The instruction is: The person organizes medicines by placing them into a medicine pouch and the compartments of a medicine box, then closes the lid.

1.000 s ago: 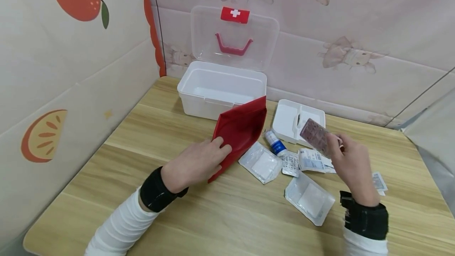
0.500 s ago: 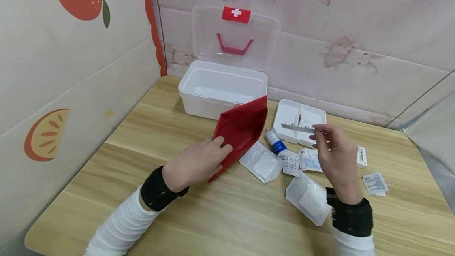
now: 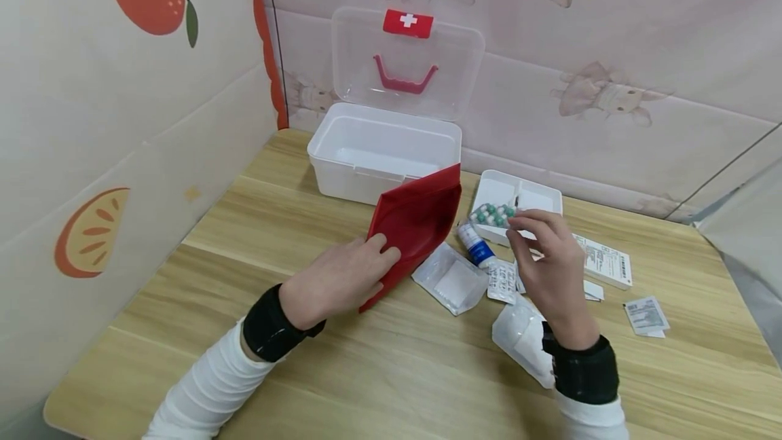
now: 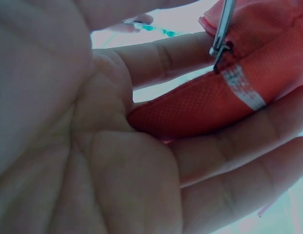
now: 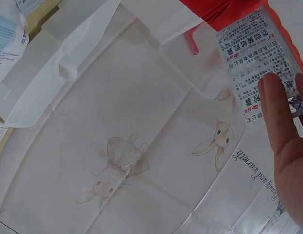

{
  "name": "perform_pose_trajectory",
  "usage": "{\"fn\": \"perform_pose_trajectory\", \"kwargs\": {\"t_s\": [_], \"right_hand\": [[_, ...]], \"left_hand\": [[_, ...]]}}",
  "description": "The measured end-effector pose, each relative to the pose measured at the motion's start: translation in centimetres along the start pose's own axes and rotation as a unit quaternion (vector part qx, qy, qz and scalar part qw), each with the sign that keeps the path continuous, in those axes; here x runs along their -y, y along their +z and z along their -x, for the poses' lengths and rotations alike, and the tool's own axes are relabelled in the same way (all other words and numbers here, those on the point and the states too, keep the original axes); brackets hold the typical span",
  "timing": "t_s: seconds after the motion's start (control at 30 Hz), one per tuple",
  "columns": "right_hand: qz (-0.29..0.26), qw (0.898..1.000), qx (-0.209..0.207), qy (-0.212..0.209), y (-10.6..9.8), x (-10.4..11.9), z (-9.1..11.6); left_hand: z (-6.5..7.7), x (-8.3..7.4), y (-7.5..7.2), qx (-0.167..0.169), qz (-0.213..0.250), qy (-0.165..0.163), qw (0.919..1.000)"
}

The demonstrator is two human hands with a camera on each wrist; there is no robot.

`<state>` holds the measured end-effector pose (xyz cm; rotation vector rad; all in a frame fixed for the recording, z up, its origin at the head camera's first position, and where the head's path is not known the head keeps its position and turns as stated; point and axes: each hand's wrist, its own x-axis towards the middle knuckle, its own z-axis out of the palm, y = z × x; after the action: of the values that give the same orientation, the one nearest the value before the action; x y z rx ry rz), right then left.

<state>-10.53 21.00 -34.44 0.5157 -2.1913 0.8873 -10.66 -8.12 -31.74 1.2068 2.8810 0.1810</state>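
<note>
Left hand [image 3: 336, 284] grips textured red pouch [image 3: 418, 219]; right hand [image 3: 552, 273] pinches capsule blister [image 3: 491, 214] (flat, foil-backed).

The head camera looks forward and down from above the light wood-grain table [image 3: 342, 386]. The left wrist camera sits so close to the left hand [image 4: 102, 146] that it fills the frame's left side, while the right wrist camera faces the pale rabbit-printed wall [image 5: 161, 165], the right hand [image 5: 287, 151] near at the right edge. All three share the red fabric pouch [image 3: 417, 223]: mid-frame, upper right, top right in turn.
</note>
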Motion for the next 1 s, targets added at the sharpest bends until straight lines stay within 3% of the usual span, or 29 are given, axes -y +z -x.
{"fn": "perform_pose_trajectory", "kwargs": {"t_s": [0.43,0.63,1.0], "right_hand": [[-0.04,0.994,0.049,-0.088,2.3,1.0,0.3],[-0.032,0.993,0.091,-0.073,2.8,0.7,0.6],[-0.077,0.991,0.102,-0.042,4.9,-0.1,0.0]], "left_hand": [[-0.1,0.0,0.1,-0.011,-0.01,0.007,0.9999],[0.0,0.0,0.1,-0.005,-0.008,0.002,1.0],[-0.1,-0.1,0.0,0.009,-0.006,-0.005,0.9999]]}}
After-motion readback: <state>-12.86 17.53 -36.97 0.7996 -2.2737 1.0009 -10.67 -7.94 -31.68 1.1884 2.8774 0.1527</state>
